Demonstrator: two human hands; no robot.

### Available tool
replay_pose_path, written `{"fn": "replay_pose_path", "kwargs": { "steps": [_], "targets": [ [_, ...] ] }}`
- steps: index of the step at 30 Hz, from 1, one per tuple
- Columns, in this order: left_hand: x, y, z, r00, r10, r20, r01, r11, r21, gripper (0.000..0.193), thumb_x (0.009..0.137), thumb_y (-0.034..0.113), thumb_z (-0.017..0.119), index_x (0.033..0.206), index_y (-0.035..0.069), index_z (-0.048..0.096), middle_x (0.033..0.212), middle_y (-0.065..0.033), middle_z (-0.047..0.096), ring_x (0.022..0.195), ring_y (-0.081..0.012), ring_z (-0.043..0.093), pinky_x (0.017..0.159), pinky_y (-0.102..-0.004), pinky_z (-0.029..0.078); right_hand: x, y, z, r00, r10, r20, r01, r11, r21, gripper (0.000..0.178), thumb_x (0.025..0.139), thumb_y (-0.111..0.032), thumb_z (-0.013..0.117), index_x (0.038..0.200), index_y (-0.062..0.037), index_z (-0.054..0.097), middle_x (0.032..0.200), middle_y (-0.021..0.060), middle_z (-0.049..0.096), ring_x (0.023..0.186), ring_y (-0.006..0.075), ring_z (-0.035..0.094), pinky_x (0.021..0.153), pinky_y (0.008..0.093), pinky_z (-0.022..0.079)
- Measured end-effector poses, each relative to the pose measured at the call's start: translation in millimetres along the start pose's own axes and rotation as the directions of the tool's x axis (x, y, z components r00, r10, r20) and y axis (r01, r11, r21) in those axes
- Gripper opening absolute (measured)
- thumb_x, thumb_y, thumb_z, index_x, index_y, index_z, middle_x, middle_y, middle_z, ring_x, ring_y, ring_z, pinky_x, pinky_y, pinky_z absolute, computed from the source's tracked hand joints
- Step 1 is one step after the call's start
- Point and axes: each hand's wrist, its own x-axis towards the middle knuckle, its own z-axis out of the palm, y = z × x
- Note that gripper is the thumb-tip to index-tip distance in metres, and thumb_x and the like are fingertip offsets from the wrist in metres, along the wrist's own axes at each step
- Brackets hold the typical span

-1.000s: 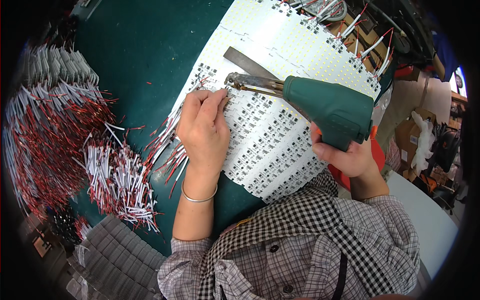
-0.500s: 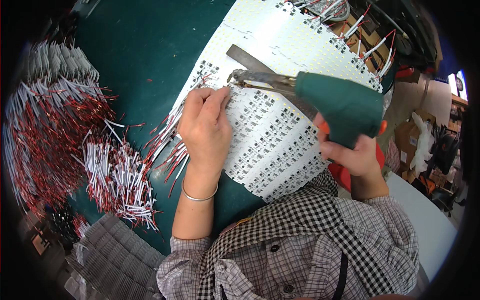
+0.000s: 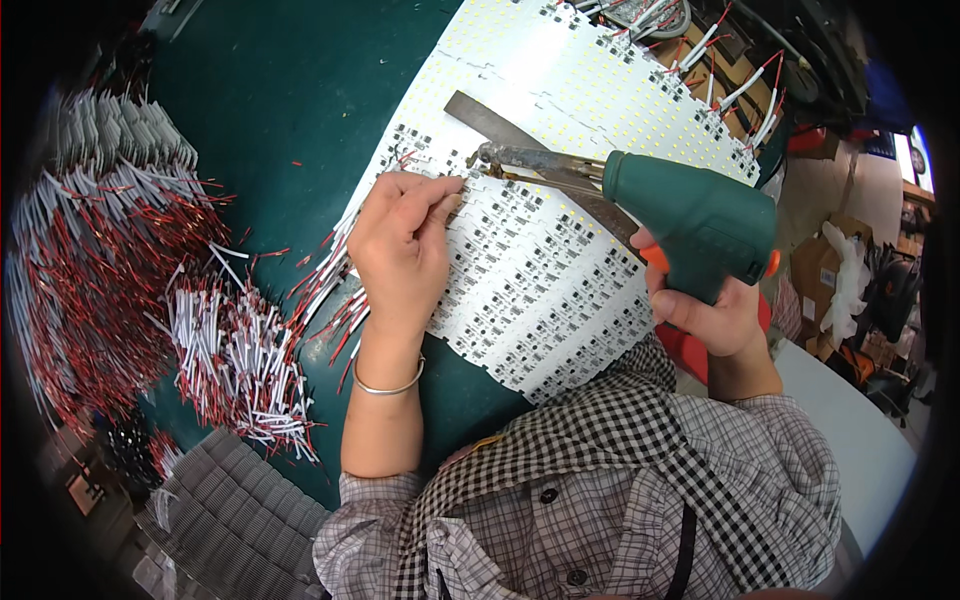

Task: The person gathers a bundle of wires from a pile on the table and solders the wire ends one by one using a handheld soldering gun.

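My right hand (image 3: 705, 310) is wrapped round the handle of a green soldering gun (image 3: 690, 215) with an orange trigger. Its long metal tip (image 3: 535, 158) points left, over a white sheet of LED circuit boards (image 3: 520, 260). Just left of the tip, my left hand (image 3: 400, 235) is closed, its thumb and index finger near each other above the boards. Whatever those fingers hold, if anything, is too small to make out. White wires with red ends (image 3: 325, 265) stick out from the sheet's left edge, beside my left wrist. A dark flat metal strip (image 3: 490, 118) lies across the boards, under the gun.
On the green table (image 3: 290, 60), a large bundle of red-and-white wires (image 3: 100, 270) fills the left side. A smaller heap of cut wires (image 3: 240, 350) lies beside it. Grey ribbed stacks (image 3: 235, 500) sit at lower left. More wires (image 3: 745, 95) rise from the sheet's far right edge.
My left hand has drawn back slightly to the left, its fingertips parting from the soldering tip. The soldering gun has shifted a little to the right in my right hand.
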Motion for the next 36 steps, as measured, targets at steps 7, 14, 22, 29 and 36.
{"fn": "replay_pose_path", "kwargs": {
  "steps": [7,14,22,29,36],
  "targets": [
    [-2.8,-1.8,3.2,0.998,0.061,-0.019,-0.061,0.998,0.001,0.018,0.071,-0.012,0.068,0.085,-0.001,0.069,0.073,-0.0098,0.058,0.063,-0.0194,0.058,0.056,-0.0272,0.046,-5.6,4.5,4.1,1.000,0.017,-0.006,-0.017,1.000,0.003,0.033,0.077,0.004,0.069,0.107,0.0010,0.058,0.086,0.0036,0.062,0.077,0.0115,0.059,0.068,0.0264,0.049],
    [-2.7,-1.5,3.1,0.995,0.093,-0.045,-0.091,0.995,0.039,0.017,0.070,-0.011,0.068,0.084,0.000,0.068,0.072,-0.0096,0.058,0.063,-0.0205,0.058,0.056,-0.0287,0.047,-3.9,10.9,-0.6,0.996,-0.019,0.089,0.024,0.999,-0.047,0.031,0.075,0.004,0.071,0.102,0.0001,0.058,0.086,0.0034,0.061,0.076,0.0116,0.058,0.067,0.0266,0.049],
    [-3.1,-3.2,5.2,0.990,0.126,-0.062,-0.122,0.990,0.068,0.018,0.069,-0.011,0.068,0.083,0.000,0.067,0.072,-0.0093,0.058,0.062,-0.0204,0.058,0.054,-0.0286,0.047,-8.2,19.5,-0.3,0.991,-0.084,0.105,0.098,0.986,-0.138,0.031,0.075,0.004,0.072,0.102,-0.0010,0.057,0.084,0.0031,0.061,0.073,0.0106,0.060,0.065,0.0251,0.049],
    [-3.4,-3.7,6.3,0.988,0.143,-0.066,-0.138,0.988,0.074,0.018,0.069,-0.011,0.068,0.083,0.001,0.067,0.073,-0.0091,0.058,0.062,-0.0208,0.059,0.055,-0.0290,0.047,-9.7,19.6,6.1,0.998,-0.065,0.006,0.065,0.997,-0.052,0.031,0.074,0.003,0.072,0.101,0.0000,0.057,0.084,0.0035,0.062,0.075,0.0101,0.060,0.066,0.0246,0.049],
    [-3.1,-4.8,5.5,0.985,0.160,-0.071,-0.152,0.983,0.103,0.021,0.067,-0.012,0.066,0.082,0.002,0.067,0.073,-0.0086,0.058,0.062,-0.0212,0.059,0.054,-0.0295,0.047,-7.6,16.6,-1.1,0.988,-0.094,0.124,0.123,0.960,-0.252,0.042,0.072,0.002,0.071,0.112,0.0014,0.055,0.095,0.0067,0.062,0.078,0.0116,0.059,0.071,0.0253,0.049]
  ]
}}
